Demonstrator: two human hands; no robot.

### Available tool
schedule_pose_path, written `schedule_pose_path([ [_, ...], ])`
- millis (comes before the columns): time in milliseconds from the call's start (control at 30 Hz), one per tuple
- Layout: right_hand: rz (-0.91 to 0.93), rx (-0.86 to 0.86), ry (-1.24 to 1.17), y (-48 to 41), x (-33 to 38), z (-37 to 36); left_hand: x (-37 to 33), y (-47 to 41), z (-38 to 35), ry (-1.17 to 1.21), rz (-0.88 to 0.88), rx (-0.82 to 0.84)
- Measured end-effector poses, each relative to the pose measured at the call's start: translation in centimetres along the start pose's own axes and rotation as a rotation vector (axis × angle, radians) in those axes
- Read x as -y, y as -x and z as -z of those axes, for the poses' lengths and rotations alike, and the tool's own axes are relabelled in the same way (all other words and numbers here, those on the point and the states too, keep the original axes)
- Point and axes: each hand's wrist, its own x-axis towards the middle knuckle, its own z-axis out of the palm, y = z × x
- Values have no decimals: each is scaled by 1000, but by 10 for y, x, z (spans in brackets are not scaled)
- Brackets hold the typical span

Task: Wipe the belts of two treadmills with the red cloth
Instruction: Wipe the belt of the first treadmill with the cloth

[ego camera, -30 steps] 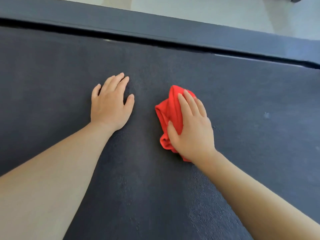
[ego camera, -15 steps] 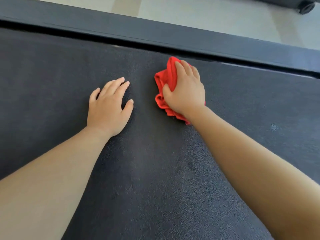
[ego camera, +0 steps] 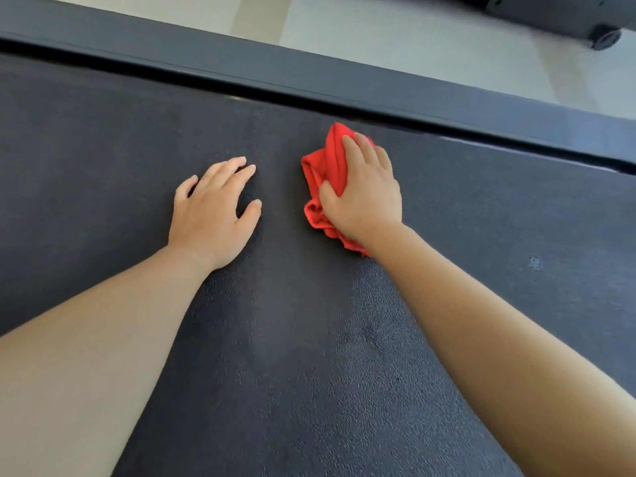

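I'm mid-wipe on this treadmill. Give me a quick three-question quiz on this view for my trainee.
1. True or false: the left hand rests flat on the belt, holding nothing.
2. Which hand presses the red cloth onto the belt? A) left hand B) right hand C) both
3. Fill in: the pale speck on the belt lies to the ___ of the red cloth.
Key: 1 true; 2 B; 3 right.
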Motion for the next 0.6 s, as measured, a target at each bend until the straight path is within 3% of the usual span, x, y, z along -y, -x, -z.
schedule_pose_path([
  [333,71,-24,-27,150,-41,30,-10,17,-3,-76,8,34],
  [433,67,-17,-11,176,-36,36,-36,63,-4,-125,50,119],
  [600,156,53,14,249,-24,40,-76,177,7,-89,-60,195],
])
